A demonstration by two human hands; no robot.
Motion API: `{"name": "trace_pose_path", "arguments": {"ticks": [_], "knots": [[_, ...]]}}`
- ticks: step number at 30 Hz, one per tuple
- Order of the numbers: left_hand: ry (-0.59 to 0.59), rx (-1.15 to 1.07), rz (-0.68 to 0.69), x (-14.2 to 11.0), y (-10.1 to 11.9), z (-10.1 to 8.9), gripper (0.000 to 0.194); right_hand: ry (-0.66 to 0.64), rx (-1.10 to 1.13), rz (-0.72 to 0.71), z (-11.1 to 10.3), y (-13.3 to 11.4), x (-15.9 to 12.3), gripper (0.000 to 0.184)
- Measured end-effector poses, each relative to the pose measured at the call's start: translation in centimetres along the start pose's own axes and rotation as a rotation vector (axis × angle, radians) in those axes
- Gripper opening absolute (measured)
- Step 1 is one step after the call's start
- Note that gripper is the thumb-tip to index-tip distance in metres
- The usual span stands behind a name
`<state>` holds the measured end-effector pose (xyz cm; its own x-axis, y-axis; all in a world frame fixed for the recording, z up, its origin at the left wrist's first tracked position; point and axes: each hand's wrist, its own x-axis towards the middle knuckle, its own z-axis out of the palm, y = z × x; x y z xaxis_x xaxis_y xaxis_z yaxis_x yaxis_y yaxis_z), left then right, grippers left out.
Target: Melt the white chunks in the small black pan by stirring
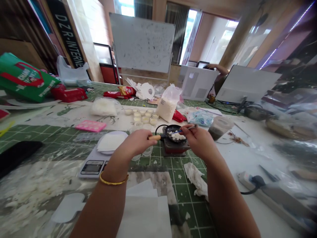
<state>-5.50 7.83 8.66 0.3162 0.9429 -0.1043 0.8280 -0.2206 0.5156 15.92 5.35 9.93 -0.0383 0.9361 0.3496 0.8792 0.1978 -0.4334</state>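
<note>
The left hand (140, 142) grips the one wooden handle (155, 137) of a single small black frying pan (170, 128). The pan sits on one compact hot plate (174, 150), with white lumps (178, 136) inside. The right hand (199, 138) pinches one thin tool (179, 131), its tip among the lumps. On the surface (200, 218) stand one digital kitchen scale (92, 167), one pink mould (90, 126), one crumpled tissue (196, 178) and roughly ten small cups (146, 119), too crowded to count exactly.

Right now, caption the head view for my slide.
Left hand grips a black frying pan by its wooden handle; right hand holds a thin tool to white flakes inside.
</note>
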Motion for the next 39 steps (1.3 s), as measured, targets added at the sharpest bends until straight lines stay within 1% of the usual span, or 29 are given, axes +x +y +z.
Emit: {"name": "trace_pose_path", "arguments": {"ticks": [2,5,6,9,12,14,16,18,20,22,24,25,26,29,30,34,35,38,39], "knots": [[0.006,0.022,0.002,0.1,0.1,0.1,0.031,0.01,-0.006,-0.014,-0.3,0.2,-0.1,0.034],[0.006,0.037,0.003,0.1,0.3,0.1,0.03,-0.053,-0.048,0.008,-0.2,0.3,0.0,0.034],[0.0,0.037,0.003,0.0,0.3,0.1,0.03,-0.051,-0.051,0.018,-0.1,0.3,0.1,0.034],[-0.009,0.035,0.002,-0.1,0.5,0.0,0.03,0.013,0.012,0.013,0.5,0.4,0.6,0.032],[-0.007,0.034,0.002,-0.1,0.4,0.0,0.03,0.018,0.094,-0.021,1.2,0.6,1.1,0.029],[-0.003,0.035,0.006,0.0,0.3,0.1,0.03,0.005,0.09,-0.003,1.5,0.9,1.4,0.028],[-0.004,0.035,0.011,0.1,0.3,0.1,0.03,0.018,0.048,0.044,1.5,1.3,1.6,0.028],[-0.007,0.039,0.013,0.1,0.3,0.1,0.03,0.057,0.028,0.063,1.4,1.4,1.7,0.029],[-0.002,0.046,0.011,0.0,0.4,0.0,0.031,0.084,0.066,0.034,1.4,1.3,1.6,0.029],[0.008,0.054,0.007,0.0,0.5,0.0,0.033,0.046,0.107,0.006,1.2,1.1,1.5,0.028],[0.009,0.059,0.0,-0.1,0.6,0.0,0.033,-0.014,0.104,0.014,0.9,1.2,1.2,0.029],[0.006,0.058,-0.001,-0.1,0.6,0.0,0.033,-0.022,0.091,0.025,0.7,1.3,1.2,0.03],[0.003,0.055,-0.001,0.0,0.6,0.0,0.033,-0.009,0.077,0.033,0.4,1.5,1.1,0.033],[-0.002,0.047,0.002,0.0,0.6,0.1,0.034,0.093,0.049,0.038,-0.4,2.1,0.9,0.039],[0.0,0.047,0.003,0.0,0.6,0.1,0.034,0.095,0.043,0.034,-0.6,2.2,0.9,0.038],[0.004,0.046,0.006,-0.1,0.6,0.1,0.032,-0.037,0.033,0.027,-0.7,2.0,0.9,0.034],[0.0,0.041,0.008,-0.2,0.6,0.0,0.032,-0.033,0.029,0.027,-0.8,2.0,0.9,0.035],[-0.005,0.029,0.008,-0.3,0.6,-0.1,0.033,0.066,-0.02,0.052,-0.9,2.0,0.8,0.038],[-0.003,0.03,0.005,-0.3,0.6,-0.1,0.034,0.077,-0.044,0.064,-0.9,2.1,0.8,0.038]]}}
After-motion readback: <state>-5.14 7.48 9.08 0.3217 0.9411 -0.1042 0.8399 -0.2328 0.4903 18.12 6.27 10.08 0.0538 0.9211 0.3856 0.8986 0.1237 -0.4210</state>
